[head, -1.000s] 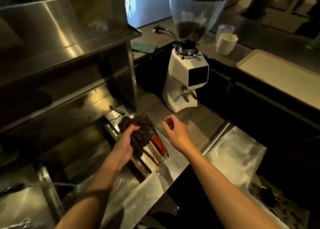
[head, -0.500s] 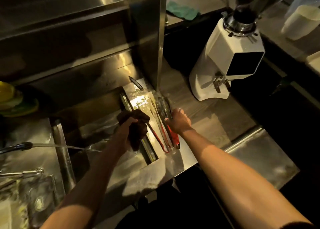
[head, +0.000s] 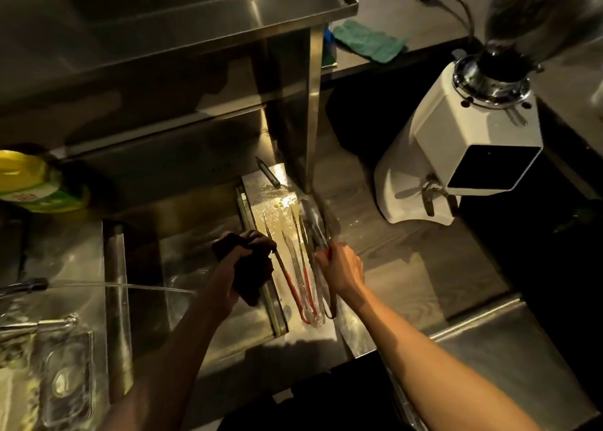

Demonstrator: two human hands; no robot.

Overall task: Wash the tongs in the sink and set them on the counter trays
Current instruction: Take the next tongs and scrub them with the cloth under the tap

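**Tongs gripped beside the sink**

Steel sink (head: 195, 251) sits at nine o'clock of the wet surface (head: 326, 329). White grinder (head: 456, 156) stands at two o'clock. Left hand (head: 233, 262) has its grip clenched on a dark cloth (head: 251, 280). Right hand (head: 342, 269) grasps metal tongs (head: 315, 225); red-handled tongs (head: 301, 287) lie just beside.

white coffee grinder (head: 456, 143), green cloth (head: 368, 40), yellow bottle (head: 31, 179).

Dim, warm light falls on a steel shelf (head: 195, 23) above a wooden counter (head: 408, 267).
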